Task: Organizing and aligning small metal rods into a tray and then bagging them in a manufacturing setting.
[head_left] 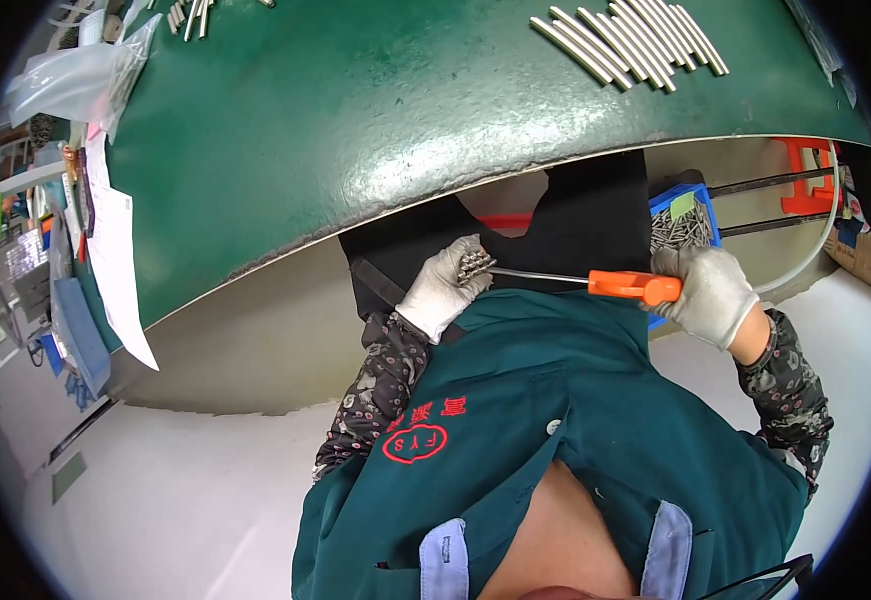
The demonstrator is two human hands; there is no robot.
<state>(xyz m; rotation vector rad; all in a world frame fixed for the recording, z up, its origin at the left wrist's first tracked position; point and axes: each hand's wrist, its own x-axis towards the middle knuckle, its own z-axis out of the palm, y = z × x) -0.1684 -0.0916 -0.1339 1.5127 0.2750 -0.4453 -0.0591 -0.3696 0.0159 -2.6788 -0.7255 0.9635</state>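
My left hand (pixel 446 286), in a white glove, is closed around a bundle of small metal rods (pixel 475 266), their ends clustered at the fingers. From the right, my gloved right hand (pixel 708 292) grips an orange air blow gun (pixel 632 286). Its long thin metal nozzle points left, with the tip at or very close to the rods. Both hands are over my lap, just in front of the table edge. My right-hand fingers wrap the gun's rear part and hide it.
A green table (pixel 376 110) curves across the front. Longer metal rods (pixel 636 40) lie in a row on it. Beneath its right side, a blue bin (pixel 713 215) holds many small metal pieces. A pale hose (pixel 824 250) hangs at the right. White paper (pixel 116 240) overhangs the left edge.
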